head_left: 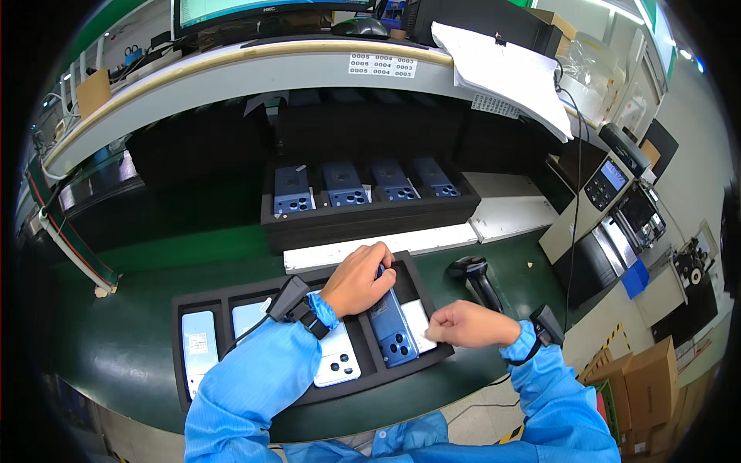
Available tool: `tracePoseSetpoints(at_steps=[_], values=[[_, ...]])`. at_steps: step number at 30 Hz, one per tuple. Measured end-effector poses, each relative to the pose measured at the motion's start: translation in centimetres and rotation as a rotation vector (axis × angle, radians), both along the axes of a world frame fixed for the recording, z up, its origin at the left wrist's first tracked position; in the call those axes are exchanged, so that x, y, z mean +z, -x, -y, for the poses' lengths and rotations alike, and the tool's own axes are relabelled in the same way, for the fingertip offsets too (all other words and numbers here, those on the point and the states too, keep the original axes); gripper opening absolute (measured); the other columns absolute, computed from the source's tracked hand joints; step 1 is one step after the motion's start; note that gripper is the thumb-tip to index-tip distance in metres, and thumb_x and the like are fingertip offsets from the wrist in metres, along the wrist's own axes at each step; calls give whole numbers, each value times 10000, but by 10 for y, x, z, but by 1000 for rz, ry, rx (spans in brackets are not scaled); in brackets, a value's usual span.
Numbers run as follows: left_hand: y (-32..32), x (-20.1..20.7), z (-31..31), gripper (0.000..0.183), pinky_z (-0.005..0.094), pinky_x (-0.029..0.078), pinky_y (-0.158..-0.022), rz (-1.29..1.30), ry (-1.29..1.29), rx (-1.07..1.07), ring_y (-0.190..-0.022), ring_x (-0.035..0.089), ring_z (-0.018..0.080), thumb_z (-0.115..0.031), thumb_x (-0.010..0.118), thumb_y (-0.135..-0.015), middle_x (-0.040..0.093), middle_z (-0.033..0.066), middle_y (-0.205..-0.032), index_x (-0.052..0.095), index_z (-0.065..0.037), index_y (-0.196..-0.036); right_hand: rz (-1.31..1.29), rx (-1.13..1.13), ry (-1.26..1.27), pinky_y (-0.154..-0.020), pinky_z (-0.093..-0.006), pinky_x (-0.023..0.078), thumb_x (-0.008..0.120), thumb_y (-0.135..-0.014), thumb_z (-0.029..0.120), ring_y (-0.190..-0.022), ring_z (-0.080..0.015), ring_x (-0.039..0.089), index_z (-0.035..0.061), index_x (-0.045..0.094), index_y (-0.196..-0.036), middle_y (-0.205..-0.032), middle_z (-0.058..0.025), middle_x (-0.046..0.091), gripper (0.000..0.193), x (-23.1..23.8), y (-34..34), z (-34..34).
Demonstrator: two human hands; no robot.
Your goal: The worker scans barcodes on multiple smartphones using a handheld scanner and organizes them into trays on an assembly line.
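Note:
A black foam tray (pixel 225 309) lies on the green bench with several smartphones in its compartments, camera ends toward me. My left hand (pixel 360 281) is closed round the far end of a dark blue smartphone (pixel 392 328) in the right-hand compartment. Against that phone's right side lies a flat white piece (pixel 416 318). My right hand (pixel 472 324) has its fingertips pinched together at the white piece's right edge; what they hold is hidden. Under my left forearm are a white smartphone (pixel 338 359) and a pale blue smartphone (pixel 247 316), both partly covered. Another pale blue smartphone (pixel 200 339) fills the leftmost compartment.
Behind the tray, a stack of black foam trays (pixel 370 224) bears several dark blue phones. A handheld barcode scanner (pixel 480 279) lies right of my tray. Farther right stands a label printer (pixel 610 193). White papers (pixel 502 69) hang off the shelf (pixel 255 73) above; a thin cable dangles nearby.

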State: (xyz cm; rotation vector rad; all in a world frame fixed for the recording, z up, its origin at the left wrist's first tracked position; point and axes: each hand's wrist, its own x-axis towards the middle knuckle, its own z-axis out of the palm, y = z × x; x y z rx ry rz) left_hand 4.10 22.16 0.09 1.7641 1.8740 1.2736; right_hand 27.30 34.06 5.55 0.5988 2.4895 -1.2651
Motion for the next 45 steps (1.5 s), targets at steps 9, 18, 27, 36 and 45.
tracePoseSetpoints(at_steps=[9, 18, 27, 36, 45], values=[[1, -11, 4, 377, 458, 418, -1039, -457, 73, 6, -1243, 514, 359, -337, 601, -932, 530, 179, -1385, 631, -46, -1170, -598, -599, -1110, -757, -418, 531, 792, -807, 272, -807, -306, 673, 16, 608, -1220, -957, -185, 704, 519, -74, -49, -56], [30, 27, 33, 352, 454, 441, -1011, -390, 94, 82, -1156, 570, 348, -296, 621, -911, 595, 159, -1242, 628, -39, -1152, -470, -799, 101, -557, -294, 483, 721, -859, 205, -598, -160, 598, -57, 595, -1285, -761, -61, 641, 516, -46, -33, -48], [45, -1, 104, 291, 436, 430, -1010, -384, 156, 166, -1157, 591, 323, -315, 595, -966, 627, 145, -1235, 707, -94, -1118, -60, -382, 1119, -495, -262, 471, 639, -975, 278, -579, -145, 594, -14, 596, -1212, -795, -82, 643, 379, 3, 34, 85], [45, -5, 105, 337, 444, 390, -1037, -402, 215, 117, -1232, 541, 337, -373, 565, -984, 575, 176, -1344, 732, -164, -1190, -76, -328, 1130, -524, -283, 513, 590, -1002, 202, -631, -173, 641, 22, 474, -1285, -1060, -256, 677, 355, 0, 29, 97], [45, -8, 105, 341, 456, 380, -1065, -396, 170, 135, -1265, 525, 351, -378, 567, -998, 527, 173, -1414, 716, -201, -1249, -68, -284, 1128, -534, -300, 508, 569, -1000, 195, -601, -215, 629, 36, 500, -1255, -1018, -265, 680, 308, -13, 44, 106]])
